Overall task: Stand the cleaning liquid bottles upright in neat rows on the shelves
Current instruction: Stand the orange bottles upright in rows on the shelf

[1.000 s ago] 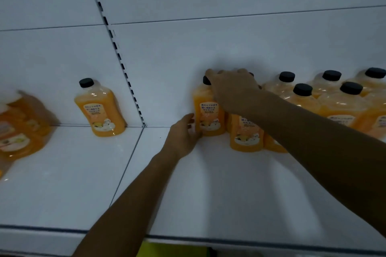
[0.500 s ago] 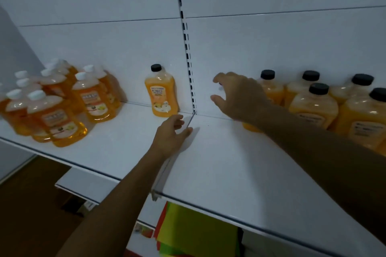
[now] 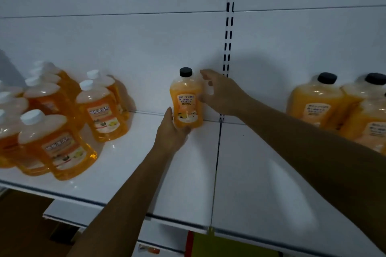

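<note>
My left hand (image 3: 170, 131) grips the lower part of a lone black-capped bottle (image 3: 186, 99) of orange cleaning liquid, fingers wrapped round its base from the near left side. The bottle is upright at the far edge of the white shelf (image 3: 133, 165), against the back panel, just left of the seam where two shelf boards meet. My right hand (image 3: 221, 92) is at the bottle's right side near its shoulder, fingers loosely spread and curved; the fingertips look to be touching it, though I cannot tell whether they truly grasp it. To the left, well apart from this bottle, a cluster of white-capped bottles (image 3: 100, 110) stands on the same shelf, some of them leaning in the wide view. To the far right, a group of black-capped bottles (image 3: 317, 102) stands against the back panel on the neighbouring shelf board. A slotted upright (image 3: 229, 27) runs up the wall behind my right hand.
</note>
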